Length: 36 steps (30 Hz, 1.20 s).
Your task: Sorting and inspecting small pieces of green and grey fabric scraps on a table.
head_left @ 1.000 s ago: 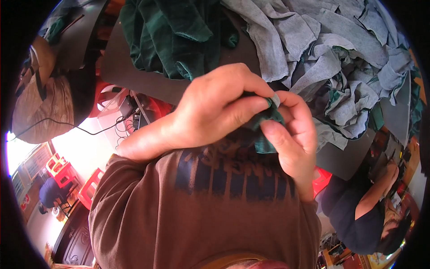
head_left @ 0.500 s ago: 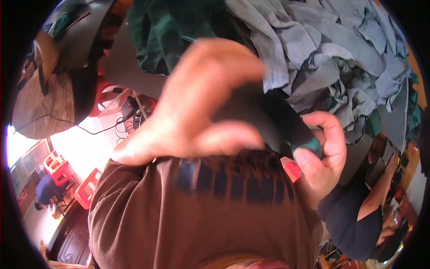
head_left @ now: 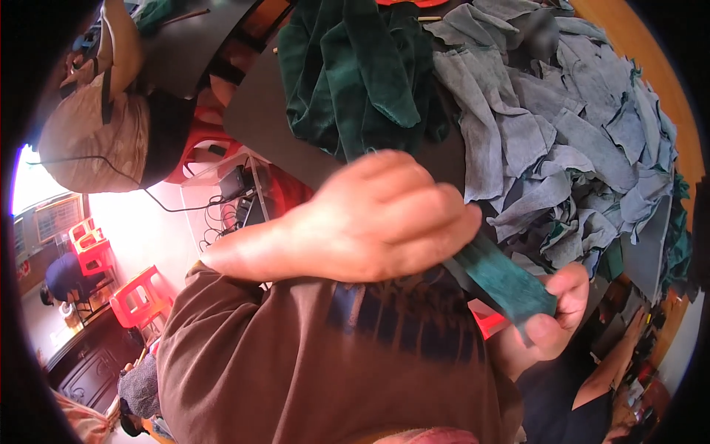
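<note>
Right hand (head_left: 546,331) pinches green strip (head_left: 506,281) by desk's (head_left: 259,111) near edge; left hand (head_left: 392,222) curls, hold hidden; even tension keeps strip flat.

You have a dark grey table (head_left: 255,122) in front of you, its smooth top showing to the left of the cloth. Directly on it, toward the far middle, you see a rumpled heap of dark green velvety cloth (head_left: 347,81). To its right spreads a broader, loose pile of grey cloth pieces (head_left: 532,140), creased and overlapping, with green showing along some of their edges.
</note>
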Motion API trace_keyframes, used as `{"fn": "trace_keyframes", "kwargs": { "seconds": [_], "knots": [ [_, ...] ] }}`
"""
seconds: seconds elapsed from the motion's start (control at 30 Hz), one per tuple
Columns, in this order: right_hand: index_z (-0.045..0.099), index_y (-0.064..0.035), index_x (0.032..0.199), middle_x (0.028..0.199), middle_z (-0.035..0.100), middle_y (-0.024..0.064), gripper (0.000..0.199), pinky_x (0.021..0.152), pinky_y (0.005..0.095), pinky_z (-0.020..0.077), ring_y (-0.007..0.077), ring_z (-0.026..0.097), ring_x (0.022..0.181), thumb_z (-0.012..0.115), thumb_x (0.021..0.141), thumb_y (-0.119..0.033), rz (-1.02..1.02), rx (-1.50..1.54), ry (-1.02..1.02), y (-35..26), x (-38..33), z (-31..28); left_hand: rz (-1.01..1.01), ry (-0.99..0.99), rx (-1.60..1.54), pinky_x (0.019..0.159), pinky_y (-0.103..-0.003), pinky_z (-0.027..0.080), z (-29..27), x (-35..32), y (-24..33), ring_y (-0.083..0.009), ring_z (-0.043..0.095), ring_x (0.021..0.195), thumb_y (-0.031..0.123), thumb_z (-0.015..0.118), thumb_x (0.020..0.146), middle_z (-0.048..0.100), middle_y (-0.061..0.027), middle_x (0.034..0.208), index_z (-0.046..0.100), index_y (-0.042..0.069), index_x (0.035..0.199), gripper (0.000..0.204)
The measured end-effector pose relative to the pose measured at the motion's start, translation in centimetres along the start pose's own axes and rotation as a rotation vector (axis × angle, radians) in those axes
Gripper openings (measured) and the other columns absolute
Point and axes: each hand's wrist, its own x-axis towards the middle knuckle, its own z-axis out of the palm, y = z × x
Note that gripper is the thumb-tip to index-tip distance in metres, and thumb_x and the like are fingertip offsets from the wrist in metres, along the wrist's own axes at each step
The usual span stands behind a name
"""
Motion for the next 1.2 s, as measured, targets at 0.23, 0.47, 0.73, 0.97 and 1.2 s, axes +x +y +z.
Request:
{"fn": "trace_keyframes", "kwargs": {
  "seconds": [0.23,0.47,0.73,0.97,1.2],
  "knots": [
    [0.047,-0.0006,0.122,0.091,0.055,0.0034,0.043,0.064,0.0209,0.0417,0.007,0.049,0.07,0.061,0.081,-0.001,-0.059,-0.299,-0.299,5.1,6.7,5.2,-0.199,0.214,0.441,0.072,-0.03,0.047,-5.0,0.2,-6.9,-0.0258,0.057,0.087,-0.006,0.059,0.07,0.055,-0.01,0.102,0.065,0.008,0.104,0.038],
    [0.056,-0.001,0.104,0.087,0.057,0.0104,0.028,0.06,0.0303,0.0471,0.0216,0.058,0.066,0.064,0.079,-0.007,-0.184,-0.753,-0.151,5.6,7.2,5.4,-0.469,0.039,0.261,0.101,-0.036,0.031,-4.1,0.1,-6.6,-0.0302,0.038,0.124,0.008,0.051,0.084,0.035,-0.0137,0.138,0.047,0.013,0.129,0.046],
    [0.051,0.0003,0.111,0.108,0.052,0.017,0.038,0.063,0.0326,0.0493,0.0271,0.058,0.081,0.065,0.078,-0.012,-0.382,-1.294,0.307,5.2,9.0,3.5,-0.637,-0.214,0.339,0.107,-0.049,0.013,1.6,-3.1,-9.4,-0.0338,0.021,0.133,0.042,0.045,0.09,0.031,-0.0144,0.141,0.043,0.017,0.132,0.049],
    [0.054,0.0019,0.106,0.089,0.058,0.0129,0.032,0.06,0.0324,0.048,0.0284,0.057,0.067,0.065,0.079,-0.013,-0.29,-1.419,0.337,5.9,9.8,3.0,-0.634,-0.152,0.208,0.107,-0.046,0.016,0.1,-2.9,-9.2,-0.0328,0.023,0.132,0.037,0.049,0.089,0.033,-0.0142,0.14,0.044,0.012,0.131,0.049],
    [0.059,0.0019,0.099,0.078,0.059,-0.0011,0.02,0.058,0.015,0.0395,0.0028,0.05,0.064,0.064,0.083,-0.008,-0.061,-0.16,0.361,2.4,7.2,4.2,-0.475,0.32,0.04,0.081,-0.033,0.046,-1.8,-1.2,-5.8,-0.0264,0.058,0.095,0.009,0.063,0.079,0.06,-0.013,0.105,0.063,0.0,0.098,0.022]
  ]
}}
